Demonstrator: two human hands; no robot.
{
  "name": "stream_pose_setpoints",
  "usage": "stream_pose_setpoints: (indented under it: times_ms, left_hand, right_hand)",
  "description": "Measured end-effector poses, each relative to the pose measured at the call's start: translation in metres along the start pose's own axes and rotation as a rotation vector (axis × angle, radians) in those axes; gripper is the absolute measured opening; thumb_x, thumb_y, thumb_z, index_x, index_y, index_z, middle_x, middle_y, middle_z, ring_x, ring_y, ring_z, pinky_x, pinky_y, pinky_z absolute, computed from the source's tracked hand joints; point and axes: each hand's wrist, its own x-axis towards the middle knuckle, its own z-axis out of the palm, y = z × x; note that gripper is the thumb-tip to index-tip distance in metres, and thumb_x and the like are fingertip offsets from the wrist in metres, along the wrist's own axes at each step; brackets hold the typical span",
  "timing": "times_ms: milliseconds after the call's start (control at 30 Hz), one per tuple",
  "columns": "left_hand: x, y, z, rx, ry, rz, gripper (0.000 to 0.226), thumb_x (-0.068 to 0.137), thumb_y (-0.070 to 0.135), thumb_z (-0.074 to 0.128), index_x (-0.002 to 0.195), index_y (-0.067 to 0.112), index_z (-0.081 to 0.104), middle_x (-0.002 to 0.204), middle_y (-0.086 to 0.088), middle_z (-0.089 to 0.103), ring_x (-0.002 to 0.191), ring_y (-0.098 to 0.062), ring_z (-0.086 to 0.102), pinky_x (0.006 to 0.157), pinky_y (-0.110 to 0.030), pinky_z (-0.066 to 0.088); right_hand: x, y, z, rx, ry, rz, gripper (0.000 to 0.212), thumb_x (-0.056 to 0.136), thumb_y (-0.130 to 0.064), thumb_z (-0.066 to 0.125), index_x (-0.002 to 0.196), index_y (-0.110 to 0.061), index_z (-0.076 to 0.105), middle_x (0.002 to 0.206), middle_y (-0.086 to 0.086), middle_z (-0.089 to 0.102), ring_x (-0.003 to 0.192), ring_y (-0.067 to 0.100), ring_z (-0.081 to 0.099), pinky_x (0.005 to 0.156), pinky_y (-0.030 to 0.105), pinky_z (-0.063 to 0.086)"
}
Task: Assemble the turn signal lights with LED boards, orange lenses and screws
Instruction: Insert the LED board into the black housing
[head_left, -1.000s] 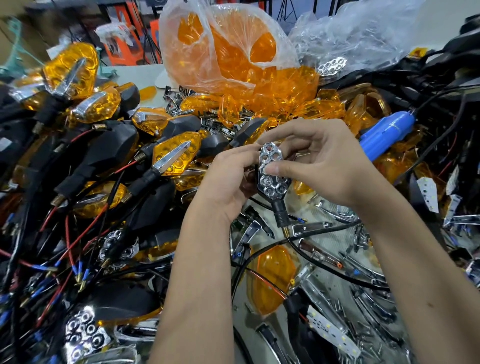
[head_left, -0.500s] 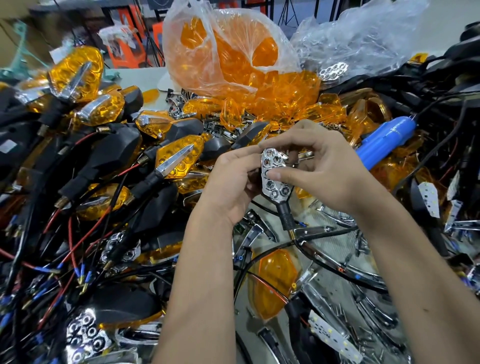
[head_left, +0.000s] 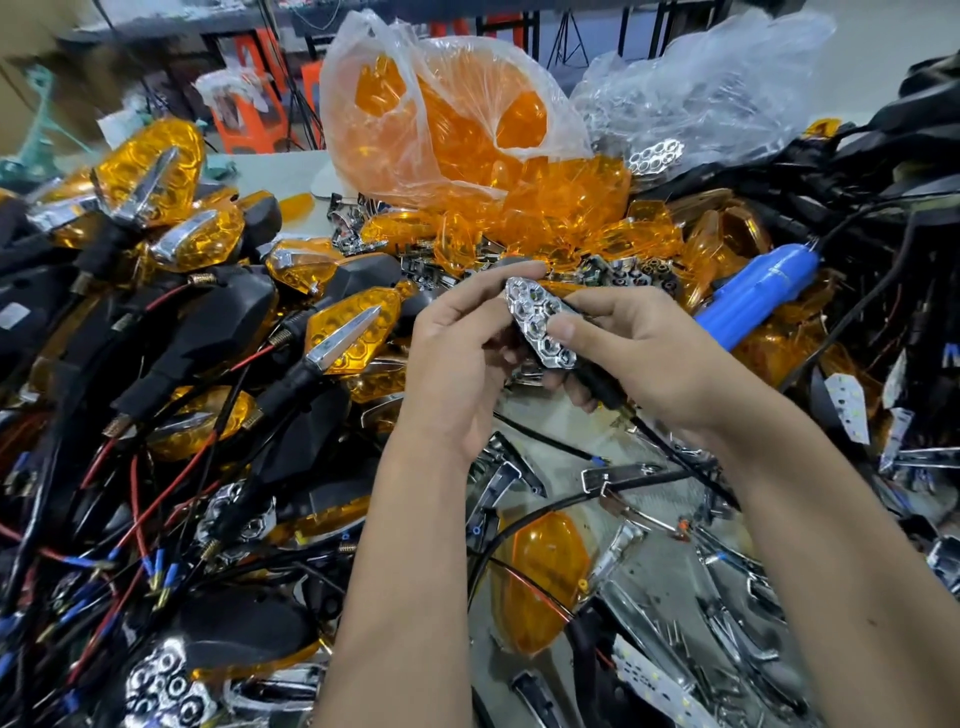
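Both hands hold one turn signal light (head_left: 540, 327) above the cluttered bench: a black housing with a chrome honeycomb reflector facing up and a black wire trailing down to the right. My left hand (head_left: 462, 358) pinches its upper tip with the fingertips. My right hand (head_left: 639, 353) grips the lower stalk end, thumb pressed on the reflector. No orange lens sits on this light. A loose orange lens (head_left: 540, 577) lies on the bench below the hands.
Finished lights with orange lenses and red and black wires (head_left: 343, 332) pile up at the left. A plastic bag of orange lenses (head_left: 447, 130) stands behind. A blue electric screwdriver (head_left: 758, 291) lies to the right. White LED boards (head_left: 847, 405) and chrome trims (head_left: 727, 571) litter the right side.
The light has been turned from upright to slanting, its tip now up-left. My left hand's fingertips shifted to the top tip, and my right hand slid down toward the stalk.
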Motion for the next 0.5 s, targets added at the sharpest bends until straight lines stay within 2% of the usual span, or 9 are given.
stream_pose_setpoints:
  times_ms: [67,167,300,367,433,500]
  left_hand:
    - [0.0,0.0,-0.001,-0.015,-0.043,-0.008,0.025,0.1,-0.001,0.053,0.107,0.003,0.077,0.089,-0.009,0.074,0.075,-0.017,0.069,0.06,-0.026,0.054]
    - [-0.002,0.0,-0.002,-0.017,-0.107,-0.015,0.026,0.097,0.006,0.054,0.109,0.004,0.077,0.097,-0.014,0.075,0.088,-0.027,0.063,0.068,-0.03,0.05]
    - [-0.002,0.006,-0.007,-0.178,-0.16,-0.085,0.043,0.093,0.022,0.05,0.122,-0.001,0.072,0.107,-0.01,0.073,0.089,-0.016,0.063,0.071,-0.024,0.052]
    - [-0.001,0.005,-0.006,-0.071,-0.13,-0.069,0.037,0.092,0.025,0.059,0.118,0.004,0.075,0.105,-0.007,0.072,0.089,-0.015,0.063,0.071,-0.024,0.053]
    - [0.0,0.0,-0.004,0.044,-0.083,-0.022,0.021,0.095,0.016,0.066,0.111,0.007,0.077,0.101,-0.008,0.073,0.087,-0.016,0.066,0.071,-0.027,0.056]
    - [0.0,-0.005,-0.003,0.096,-0.032,0.015,0.016,0.098,0.007,0.065,0.111,0.004,0.075,0.1,-0.011,0.074,0.09,-0.022,0.069,0.078,-0.035,0.06]
  right_hand:
    - [0.0,0.001,-0.003,0.03,0.014,-0.022,0.029,0.095,-0.034,0.068,0.108,-0.009,0.074,0.078,0.012,0.072,0.058,0.02,0.06,0.053,0.029,0.051]
    - [0.002,0.002,-0.004,0.053,0.021,-0.056,0.025,0.095,-0.032,0.072,0.108,-0.011,0.076,0.081,0.014,0.072,0.059,0.02,0.058,0.053,0.03,0.05]
    - [0.002,0.002,-0.007,0.067,0.059,-0.075,0.016,0.101,-0.022,0.067,0.107,-0.012,0.078,0.087,0.013,0.076,0.066,0.023,0.062,0.053,0.029,0.049]
    - [0.002,0.003,-0.007,0.044,0.079,-0.068,0.015,0.102,-0.018,0.065,0.107,-0.01,0.077,0.085,0.011,0.076,0.062,0.02,0.061,0.053,0.031,0.048]
    - [0.002,0.004,-0.006,0.012,0.081,-0.071,0.016,0.102,-0.016,0.064,0.109,-0.007,0.076,0.082,0.011,0.072,0.059,0.02,0.058,0.052,0.033,0.047]
    - [0.003,0.003,-0.005,-0.017,0.08,-0.082,0.016,0.103,-0.016,0.064,0.109,-0.007,0.075,0.081,0.012,0.069,0.058,0.02,0.057,0.053,0.036,0.048]
